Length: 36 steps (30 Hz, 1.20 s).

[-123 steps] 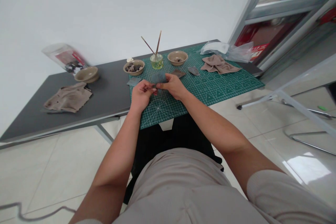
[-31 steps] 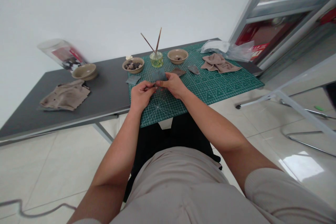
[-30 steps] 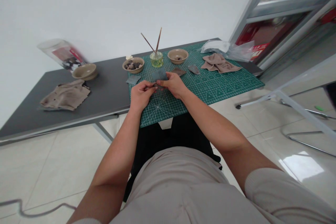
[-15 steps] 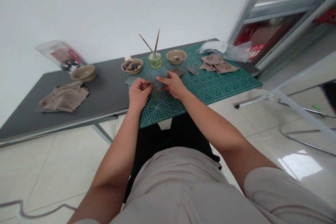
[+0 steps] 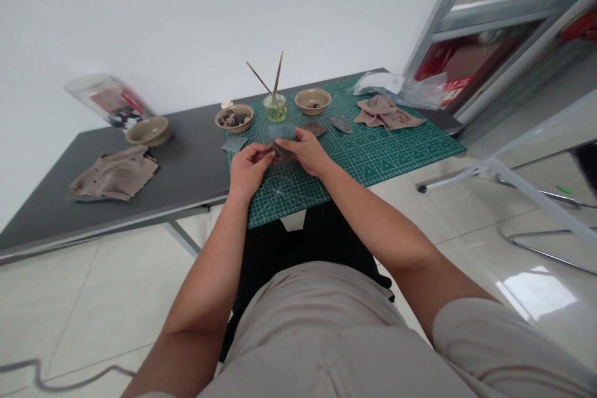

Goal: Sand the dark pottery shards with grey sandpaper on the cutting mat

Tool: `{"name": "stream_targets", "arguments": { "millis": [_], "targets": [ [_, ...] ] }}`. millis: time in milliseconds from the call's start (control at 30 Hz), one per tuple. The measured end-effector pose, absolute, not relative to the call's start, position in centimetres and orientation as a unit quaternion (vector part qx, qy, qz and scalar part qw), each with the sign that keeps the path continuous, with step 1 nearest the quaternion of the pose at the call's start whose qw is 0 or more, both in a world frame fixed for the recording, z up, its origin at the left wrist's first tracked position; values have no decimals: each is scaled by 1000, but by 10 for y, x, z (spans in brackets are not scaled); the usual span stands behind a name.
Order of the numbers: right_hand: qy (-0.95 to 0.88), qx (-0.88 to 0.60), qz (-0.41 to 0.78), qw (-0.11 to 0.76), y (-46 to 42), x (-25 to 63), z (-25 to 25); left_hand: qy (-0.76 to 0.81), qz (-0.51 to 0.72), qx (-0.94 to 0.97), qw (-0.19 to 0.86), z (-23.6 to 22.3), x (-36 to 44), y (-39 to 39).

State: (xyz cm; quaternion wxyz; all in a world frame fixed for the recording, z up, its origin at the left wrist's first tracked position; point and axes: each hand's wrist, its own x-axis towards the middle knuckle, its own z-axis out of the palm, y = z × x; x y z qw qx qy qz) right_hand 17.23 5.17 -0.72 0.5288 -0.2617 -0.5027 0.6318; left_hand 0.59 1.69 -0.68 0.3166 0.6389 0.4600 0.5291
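In my right hand is a blue-grey piece of sandpaper, gripped with the thumb on its face and the fingers behind. The sheet is bent, and its lower part looks dark. My left hand is closed in a pinch at the sheet's lower left edge, fingertips meeting it. A small dark lump between those fingertips is mostly hidden. Both hands are above the green cutting mat. Another blue-grey sheet lies just beyond my left hand; a brown sheet and a grey piece lie past my right.
Behind the hands stand a bowl of dark lumps, a glass jar with two thin sticks, and a bowl holding a few bits. Cloths lie left and right. A third bowl sits by a clear container.
My left hand has come slightly right, up to the sandpaper's edge. The sandpaper has gone from nearly flat to bent, with its top edge lower.
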Motion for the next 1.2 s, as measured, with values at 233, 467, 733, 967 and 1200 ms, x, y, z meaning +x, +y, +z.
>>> {"name": "stream_targets", "arguments": {
  "millis": [233, 467, 733, 967, 1200],
  "targets": [
    [-489, -268, 643, 525, 52, 175, -6, 466, 567, 619, 279, -10, 5, 20],
    [-496, -257, 648, 519, 54, 173, -8, 476, 605, 565, 297, -9, 8, 22],
    [-483, -291, 628, 537, 54, 171, -9, 492, 608, 557, 278, -4, 7, 18],
    [-503, -270, 638, 517, 50, 172, -4, 495, 561, 591, 301, -3, 6, 16],
    [-545, -285, 603, 507, 50, 172, -6, 506, 533, 623, 266, -3, 9, 14]
  ]
}}
